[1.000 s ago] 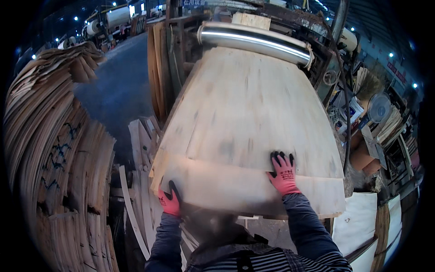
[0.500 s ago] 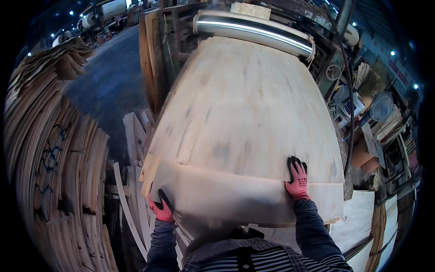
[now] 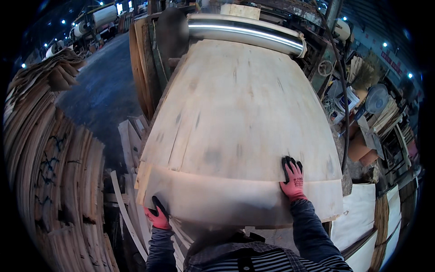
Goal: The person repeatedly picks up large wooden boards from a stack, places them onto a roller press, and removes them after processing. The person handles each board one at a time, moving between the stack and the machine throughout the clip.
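Observation:
A large pale wood veneer sheet [image 3: 240,104] lies in front of me, stretching to a shiny metal roller [image 3: 244,32] at the far end. Across its near end runs a paler, bent strip of veneer [image 3: 217,190], blurred in the middle. My right hand [image 3: 293,179], in a pink glove with black fingertips, rests flat on the seam at the near right, fingers stretched forward. At the near left corner my left hand [image 3: 157,215], gloved alike, grips the strip's edge, thumb on top; the fingers underneath are partly hidden.
Tall stacks of veneer [image 3: 50,172] stand on the left. Loose wood strips [image 3: 121,204] lean beside the near left corner. A dark cable [image 3: 346,113] hangs along the right side, near a clutter of buckets and a grey fan-like round thing [image 3: 376,99]. Pale sheets [image 3: 355,208] lie at lower right.
The view has shifted slightly, moving the scene a little leftward. Both hands keep about the same places on the veneer. A dark blurred shape now shows at the roller's left end.

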Demonstrator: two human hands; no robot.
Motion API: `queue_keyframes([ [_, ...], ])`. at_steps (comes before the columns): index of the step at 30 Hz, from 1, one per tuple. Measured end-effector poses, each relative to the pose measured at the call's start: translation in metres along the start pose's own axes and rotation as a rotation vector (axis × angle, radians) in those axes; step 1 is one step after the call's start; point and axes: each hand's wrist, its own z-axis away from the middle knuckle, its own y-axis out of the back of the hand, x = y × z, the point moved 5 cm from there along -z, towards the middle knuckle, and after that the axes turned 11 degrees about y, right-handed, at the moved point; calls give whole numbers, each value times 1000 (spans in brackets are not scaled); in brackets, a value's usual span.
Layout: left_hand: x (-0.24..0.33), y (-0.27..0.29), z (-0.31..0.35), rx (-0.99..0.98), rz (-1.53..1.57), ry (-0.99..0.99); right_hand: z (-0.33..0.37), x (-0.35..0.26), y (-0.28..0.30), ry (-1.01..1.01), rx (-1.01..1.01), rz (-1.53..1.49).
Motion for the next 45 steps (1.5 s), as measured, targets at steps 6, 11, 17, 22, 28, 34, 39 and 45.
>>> queue_keyframes([
  [6, -4, -2, -5, 29, -44, -94, 3, 2, -3, 17, 42, 0],
  [11, -10, -2, -5, 22, -133, -165, 1, 2, -3, 8, 33, -6],
  [17, 21, -2, -2, 61, 5, -177, 2, 2, -2, -16, -14, 12],
  [22, -9, -3, -7, -2, -104, -152, 0, 1, -3, -10, -10, -11],
  [28, 21, 0, -4, -33, 28, -64, 2, 4, -4, -18, -4, -14],
  [34, 33, -1, -7, -146, 144, 48, 2, 4, -4, -7, 10, -27],
  [39, 24, 0, -4, -13, 71, -24, 2, 4, -4, -6, 12, -28],
  [45, 4, -2, -6, -10, -15, 8, 2, 3, -3, -7, 12, -32],
])
